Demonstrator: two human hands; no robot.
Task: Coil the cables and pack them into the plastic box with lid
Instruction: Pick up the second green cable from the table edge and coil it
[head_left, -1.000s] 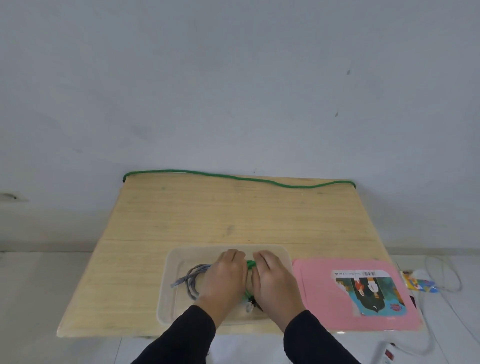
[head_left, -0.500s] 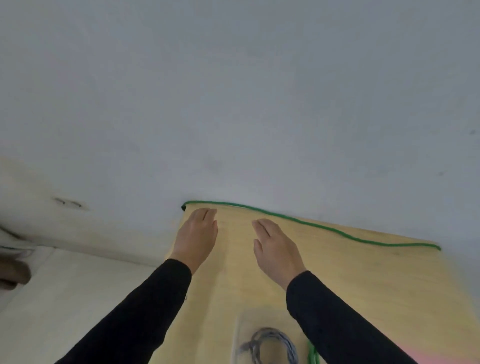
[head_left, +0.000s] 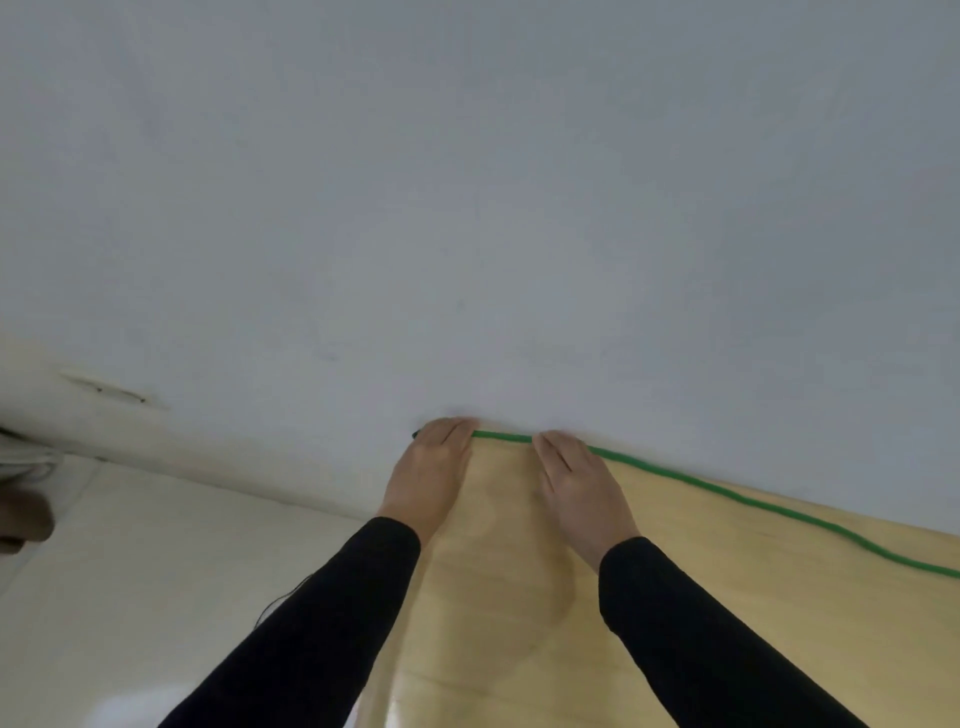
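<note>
A long green cable (head_left: 727, 493) lies along the far edge of the wooden table (head_left: 519, 597), against the wall. My left hand (head_left: 434, 462) is at the table's far left corner. It covers the cable's left end, and its fingertips bend down over the cable. About a hand's width to the right, my right hand (head_left: 576, 480) lies flat with straight fingers, its fingertips touching the cable. A short stretch of cable shows between the two hands. The plastic box and its lid are out of view.
A pale grey wall (head_left: 467, 208) rises directly behind the table's far edge. A light floor (head_left: 156, 571) lies to the left of the table, with a dark object (head_left: 21, 514) at the frame's left edge.
Both hands left the box, reached across the table and now rest on the green cable at the far left corner. The view swung up and left, so the box went out of frame.
</note>
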